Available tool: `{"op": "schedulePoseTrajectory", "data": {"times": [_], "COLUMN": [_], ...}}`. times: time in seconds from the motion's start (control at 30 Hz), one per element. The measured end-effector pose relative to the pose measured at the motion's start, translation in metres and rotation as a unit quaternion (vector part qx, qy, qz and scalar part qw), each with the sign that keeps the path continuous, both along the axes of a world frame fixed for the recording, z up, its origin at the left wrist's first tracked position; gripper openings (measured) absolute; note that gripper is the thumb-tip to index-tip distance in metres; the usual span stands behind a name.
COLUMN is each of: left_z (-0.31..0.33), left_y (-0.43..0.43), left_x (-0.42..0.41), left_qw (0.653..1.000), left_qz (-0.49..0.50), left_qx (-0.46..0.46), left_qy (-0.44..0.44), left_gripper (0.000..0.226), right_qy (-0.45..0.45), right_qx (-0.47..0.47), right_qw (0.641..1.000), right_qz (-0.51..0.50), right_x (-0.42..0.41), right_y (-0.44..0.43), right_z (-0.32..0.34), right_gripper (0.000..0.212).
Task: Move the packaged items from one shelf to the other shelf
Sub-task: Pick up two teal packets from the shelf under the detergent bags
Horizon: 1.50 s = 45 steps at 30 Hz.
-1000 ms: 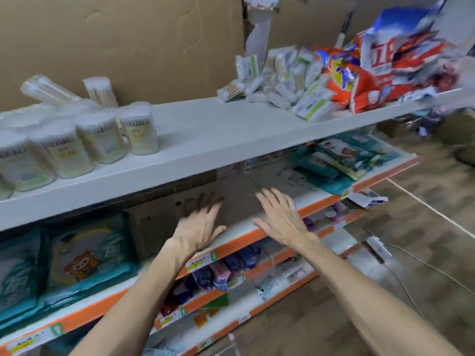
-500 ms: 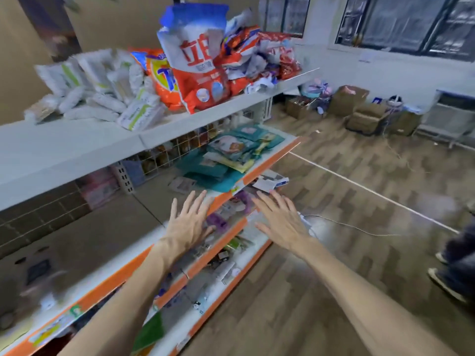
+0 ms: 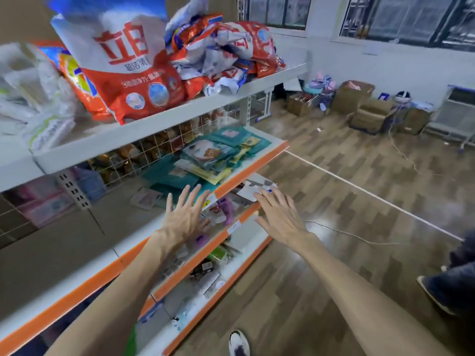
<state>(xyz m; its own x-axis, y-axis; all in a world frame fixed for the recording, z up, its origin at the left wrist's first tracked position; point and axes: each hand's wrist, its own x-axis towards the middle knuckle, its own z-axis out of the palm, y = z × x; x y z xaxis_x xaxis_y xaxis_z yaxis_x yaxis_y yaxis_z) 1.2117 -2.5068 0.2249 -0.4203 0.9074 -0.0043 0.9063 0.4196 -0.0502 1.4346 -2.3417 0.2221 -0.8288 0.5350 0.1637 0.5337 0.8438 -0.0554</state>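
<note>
Two hands are in view and neither holds anything: the left hand (image 3: 185, 219) and the right hand (image 3: 280, 217) hover side by side, palms down, with the fingers (image 3: 181, 201) straight and spread wide. They are in front of the orange-edged second shelf (image 3: 257, 165), near its right end. The teal packets (image 3: 213, 155), which I take to be the packaged items of the task, lie in a loose overlapping pile at that end. The left hand is just beside the pile but not touching it. From this I judge that no packet is on its way now and that a large part of the work is left, because the pile looks full; which shelf is the goal, I cannot tell. The stretch of the second shelf to the left of the pile carries only one flat pale pack (image 3: 146, 199). The white top shelf (image 3: 205, 104) holds a heap of red and white detergent bags (image 3: 133, 80) and, further left, blurred white packs (image 3: 38, 116). The third shelf (image 3: 205, 250) has small purple items (image 3: 226, 211), and the bottom shelf (image 3: 218, 286) has little things too small to name. On the floor by the far wall stand cardboard boxes (image 3: 357, 96), and at least one of them is open with things inside.
</note>
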Motion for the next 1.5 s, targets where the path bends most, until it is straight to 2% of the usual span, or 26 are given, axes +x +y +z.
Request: {"op": "schedulePoseTrajectory", "data": {"times": [0.23,0.43,0.67,0.83,1.03,1.1,1.17,1.27,1.37,1.5], "left_z": [0.003,0.019,0.008,-0.004,-0.004,-0.001,0.006,0.011,0.0,-0.036], "left_y": [0.126,0.208,0.224,0.223,0.232,0.241,0.249,0.261,0.271,0.279], "left_x": [-0.024,-0.046,-0.083,-0.098,-0.102,-0.103,-0.107,-0.113,-0.12,-0.136], "left_qw": [0.996,0.992,0.985,0.97,0.946,0.942,0.933,0.92,0.917,0.921], "left_qz": [0.032,0.063,0.142,0.223,0.311,0.327,0.346,0.366,0.371,0.358], "left_qx": [0.057,0.075,0.065,0.049,0.08,0.069,0.076,0.075,0.084,0.07], "left_qy": [-0.053,-0.076,-0.077,-0.085,-0.035,-0.025,-0.064,-0.116,-0.12,-0.133], "left_gripper": [0.074,0.077,0.078,0.082,0.078,0.08,0.081,0.08,0.079,0.072], "right_qy": [0.002,-0.016,-0.008,-0.019,-0.042,-0.05,-0.05,-0.06,-0.052,-0.068], "right_qx": [-0.038,-0.004,-0.029,-0.03,0.001,0.004,-0.012,-0.014,0.006,-0.021], "right_qw": [0.999,0.999,0.997,0.992,0.979,0.978,0.978,0.972,0.963,0.964], "right_qz": [0.006,0.052,0.067,0.117,0.198,0.203,0.201,0.227,0.263,0.255], "right_x": [-0.059,-0.1,-0.142,-0.176,-0.218,-0.235,-0.251,-0.26,-0.266,-0.283], "right_y": [0.103,0.191,0.26,0.293,0.338,0.356,0.368,0.372,0.379,0.403], "right_z": [0.014,0.032,0.022,0.007,0.005,0.008,0.009,0.001,-0.012,-0.036], "right_gripper": [0.063,0.061,0.058,0.061,0.057,0.063,0.068,0.063,0.057,0.062]}}
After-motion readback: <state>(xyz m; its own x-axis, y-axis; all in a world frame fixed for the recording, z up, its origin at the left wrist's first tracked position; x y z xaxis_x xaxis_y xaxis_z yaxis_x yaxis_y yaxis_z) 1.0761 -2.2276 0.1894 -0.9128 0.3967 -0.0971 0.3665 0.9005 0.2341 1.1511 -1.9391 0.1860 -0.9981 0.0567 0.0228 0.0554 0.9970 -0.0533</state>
